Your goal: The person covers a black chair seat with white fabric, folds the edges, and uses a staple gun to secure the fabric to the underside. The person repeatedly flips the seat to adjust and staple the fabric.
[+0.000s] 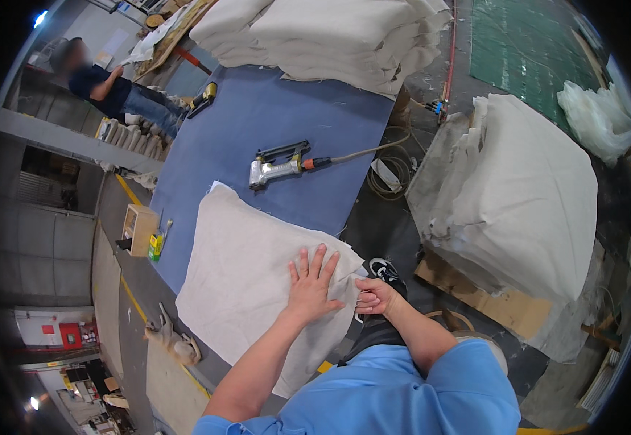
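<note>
In the head view, we see the pale cloth (246, 272) spread over the near end of the blue-topped bench (236, 116), its lower part reaching back toward our blue shirt (395, 395). Our left hand (314, 286) lies flat on it, fingers wide apart and palm down, near the right-hand edge. Our right hand (376, 296) is drawn in narrow, fingers curled and seeming to pinch the cloth's right edge; whether it also holds something small, we cannot tell.

The relation that matters most, in our judgement, is between that edge and the hands: most of the cloth lies to the left of both, and the pinched border is at its right limit, with our left hand just inside it. The cloth is nearly as broad as it is long; its greatest visible stretch runs from the far left corner back toward our body.

Beyond the cloth, well apart from our fingers, the staple gun (275, 172) lies on its side, its long axis roughly crosswise, its hose (363, 153) leading off to the right. Our left hand is the nearer one to it.
</note>
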A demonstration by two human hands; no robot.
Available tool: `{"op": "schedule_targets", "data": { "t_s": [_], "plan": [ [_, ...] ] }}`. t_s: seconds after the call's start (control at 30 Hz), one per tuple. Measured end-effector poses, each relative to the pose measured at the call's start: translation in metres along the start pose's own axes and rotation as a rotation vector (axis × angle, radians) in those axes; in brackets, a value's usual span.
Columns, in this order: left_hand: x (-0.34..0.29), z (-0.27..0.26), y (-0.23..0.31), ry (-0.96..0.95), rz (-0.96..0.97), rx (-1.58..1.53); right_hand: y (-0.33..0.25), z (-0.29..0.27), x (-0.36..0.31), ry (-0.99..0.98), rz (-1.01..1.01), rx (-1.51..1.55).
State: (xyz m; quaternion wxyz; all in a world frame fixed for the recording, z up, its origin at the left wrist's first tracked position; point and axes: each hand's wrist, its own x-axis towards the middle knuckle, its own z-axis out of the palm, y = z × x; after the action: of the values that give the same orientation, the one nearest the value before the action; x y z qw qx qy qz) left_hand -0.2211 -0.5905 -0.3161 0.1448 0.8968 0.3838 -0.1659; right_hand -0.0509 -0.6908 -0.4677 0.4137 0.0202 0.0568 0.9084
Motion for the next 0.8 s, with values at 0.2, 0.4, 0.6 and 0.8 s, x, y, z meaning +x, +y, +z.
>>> {"op": "schedule_targets", "data": {
  "t_s": [0.2,0.4,0.6,0.8],
  "plan": [
    [0.002,0.004,-0.001,0.01,0.002,0.014,0.006,-0.007,0.01,-0.071,-0.037,0.102],
    [0.001,0.006,-0.001,0.025,0.006,0.017,0.006,-0.005,0.003,-0.003,-0.032,0.062],
    [0.002,-0.001,-0.001,0.009,0.01,-0.001,-0.007,0.007,-0.009,0.184,-0.06,-0.037],
    [-0.028,-0.008,-0.038,0.115,0.052,-0.479,-0.031,0.031,0.002,0.482,-0.176,-0.218]
  ]
}}
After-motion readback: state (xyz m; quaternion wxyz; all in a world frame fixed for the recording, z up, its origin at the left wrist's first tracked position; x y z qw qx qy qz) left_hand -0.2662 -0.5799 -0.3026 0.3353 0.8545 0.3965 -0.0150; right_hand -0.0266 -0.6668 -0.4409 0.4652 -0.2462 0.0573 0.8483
